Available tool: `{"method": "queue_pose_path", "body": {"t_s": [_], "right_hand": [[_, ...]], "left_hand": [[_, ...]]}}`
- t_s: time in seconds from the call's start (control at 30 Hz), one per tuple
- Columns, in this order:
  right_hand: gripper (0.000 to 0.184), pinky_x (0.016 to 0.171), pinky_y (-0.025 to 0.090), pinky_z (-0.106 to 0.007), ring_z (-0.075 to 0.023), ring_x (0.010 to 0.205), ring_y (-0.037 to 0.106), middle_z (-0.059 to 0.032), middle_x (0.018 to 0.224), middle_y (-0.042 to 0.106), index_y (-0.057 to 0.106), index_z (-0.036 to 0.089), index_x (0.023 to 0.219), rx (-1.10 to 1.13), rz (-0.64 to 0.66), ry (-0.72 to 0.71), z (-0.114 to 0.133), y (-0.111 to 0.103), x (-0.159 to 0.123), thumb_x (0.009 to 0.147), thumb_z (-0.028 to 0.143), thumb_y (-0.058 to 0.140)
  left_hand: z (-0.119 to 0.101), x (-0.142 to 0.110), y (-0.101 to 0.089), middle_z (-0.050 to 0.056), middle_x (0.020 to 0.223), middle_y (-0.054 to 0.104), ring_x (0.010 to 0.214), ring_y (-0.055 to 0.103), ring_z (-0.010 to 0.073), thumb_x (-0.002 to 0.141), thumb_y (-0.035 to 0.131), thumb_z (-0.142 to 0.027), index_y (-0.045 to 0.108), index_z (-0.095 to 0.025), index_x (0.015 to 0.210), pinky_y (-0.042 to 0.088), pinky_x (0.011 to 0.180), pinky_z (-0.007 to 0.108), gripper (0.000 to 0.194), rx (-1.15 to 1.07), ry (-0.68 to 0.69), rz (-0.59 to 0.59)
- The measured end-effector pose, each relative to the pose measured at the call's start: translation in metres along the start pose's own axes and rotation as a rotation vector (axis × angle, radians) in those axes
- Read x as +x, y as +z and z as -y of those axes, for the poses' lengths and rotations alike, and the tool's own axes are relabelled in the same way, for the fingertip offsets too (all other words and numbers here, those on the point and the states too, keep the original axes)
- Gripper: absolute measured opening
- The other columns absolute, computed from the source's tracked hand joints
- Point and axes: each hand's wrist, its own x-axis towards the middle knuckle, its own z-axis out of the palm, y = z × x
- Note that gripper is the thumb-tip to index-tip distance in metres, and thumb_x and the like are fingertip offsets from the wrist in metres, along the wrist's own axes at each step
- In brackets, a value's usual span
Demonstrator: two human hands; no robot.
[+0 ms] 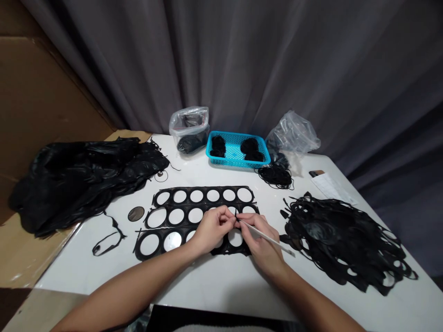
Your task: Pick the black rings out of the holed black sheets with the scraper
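A black rubber sheet punched with rows of round holes lies flat on the white table. My left hand rests on its right part, fingers pinched together on the sheet's edge. My right hand meets it there, fingers closed round a thin white stick-like tool whose tip touches the sheet near my left fingertips. What exactly the left fingers pinch is too small to make out.
A heap of black rubber scrap lies right. A big pile of black sheets sits left on cardboard. A blue basket with black rings, two plastic bags, loose rings, a paper and a small disc lie behind.
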Motion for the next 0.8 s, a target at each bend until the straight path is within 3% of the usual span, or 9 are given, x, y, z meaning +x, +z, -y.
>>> {"method": "queue_pose_path", "body": {"t_s": [0.4, 0.53, 0.6, 0.67, 0.8], "right_hand": [[0.013, 0.085, 0.047, -0.038, -0.0208, 0.093, 0.065, -0.0048, 0.102, 0.07, 0.057, 0.024, 0.093, -0.128, -0.015, -0.205, -0.002, 0.005, -0.003, 0.097, 0.014, 0.049], [0.014, 0.088, 0.045, -0.04, -0.0216, 0.092, 0.064, -0.0063, 0.101, 0.069, 0.058, 0.023, 0.093, -0.155, 0.007, -0.238, -0.003, 0.005, -0.002, 0.097, 0.014, 0.049], [0.013, 0.09, 0.044, -0.041, -0.0227, 0.096, 0.065, -0.007, 0.103, 0.07, 0.06, 0.023, 0.093, -0.123, 0.006, -0.163, -0.004, 0.003, 0.001, 0.097, 0.017, 0.048], [0.012, 0.09, 0.046, -0.041, -0.0237, 0.099, 0.065, -0.0071, 0.103, 0.071, 0.061, 0.023, 0.094, -0.029, -0.002, -0.001, -0.006, -0.001, 0.006, 0.097, 0.024, 0.05], [0.02, 0.085, 0.05, -0.038, -0.0228, 0.093, 0.067, -0.0057, 0.096, 0.073, 0.058, 0.023, 0.081, 0.402, -0.041, 0.376, -0.015, -0.012, 0.016, 0.091, 0.04, 0.063]], "left_hand": [[0.001, -0.001, 0.001, -0.003, 0.069, 0.062, 0.061, 0.053, 0.0107, 0.08, 0.057, -0.019, 0.056, -0.019, 0.072, 0.038, 0.058, 0.021, 0.007, 0.236, 0.081, -0.086], [0.0, -0.001, 0.002, -0.003, 0.067, 0.064, 0.061, 0.056, 0.0117, 0.078, 0.056, -0.016, 0.055, -0.019, 0.072, 0.038, 0.058, 0.022, 0.007, 0.243, 0.076, -0.072], [-0.001, -0.001, 0.001, -0.001, 0.067, 0.067, 0.064, 0.061, 0.0136, 0.078, 0.056, -0.016, 0.055, -0.019, 0.073, 0.041, 0.062, 0.023, 0.006, 0.145, 0.053, -0.019], [-0.004, 0.0, -0.002, 0.0, 0.067, 0.068, 0.066, 0.062, 0.0144, 0.078, 0.057, -0.017, 0.055, -0.019, 0.074, 0.042, 0.065, 0.024, 0.005, 0.002, 0.01, 0.046], [-0.007, 0.004, -0.014, 0.002, 0.07, 0.069, 0.07, 0.062, 0.0127, 0.082, 0.063, -0.022, 0.058, -0.017, 0.077, 0.042, 0.068, 0.023, 0.009, -0.27, -0.098, 0.11]]}}
